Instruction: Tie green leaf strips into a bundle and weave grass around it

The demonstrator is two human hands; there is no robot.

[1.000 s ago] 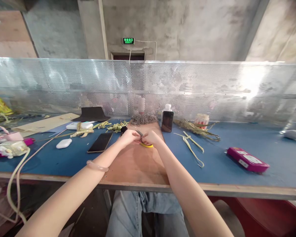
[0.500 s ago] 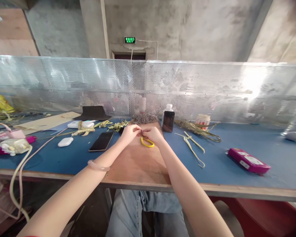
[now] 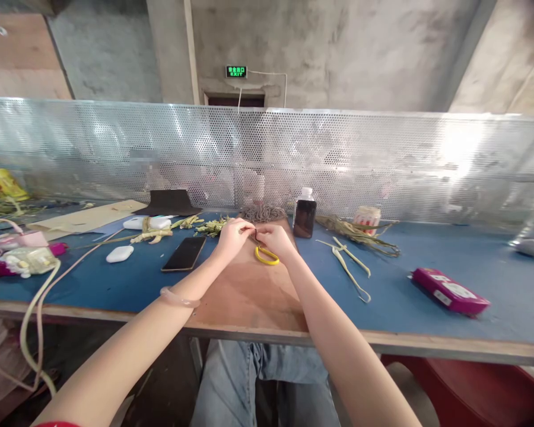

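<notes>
My left hand (image 3: 235,238) and my right hand (image 3: 275,238) meet above a brown wooden board (image 3: 253,296), thumbs and fingers pinched together. Between their fingertips shows a thin dark strand (image 3: 255,232), too small to make out well; both hands seem to hold it. Just below my right hand is a yellow loop (image 3: 267,256), like the handle of a small cutting tool. Whether the loop lies on the board or hangs from that hand cannot be told. Behind the hands, a heap of grey-brown cords (image 3: 262,213) rests at the board's far end.
A bottle of dark liquid (image 3: 304,214) stands behind my right hand. Dried plant strips (image 3: 349,264) and a magenta packet (image 3: 449,292) lie to the right. Leftward are a phone (image 3: 183,255), a white case (image 3: 120,254) and cables (image 3: 38,314). A perforated metal screen (image 3: 382,160) backs the table.
Both hands stay pinched together over the board, with only slight shifts of the fingers. The whole view has moved a little. Nothing was put down or picked up.
</notes>
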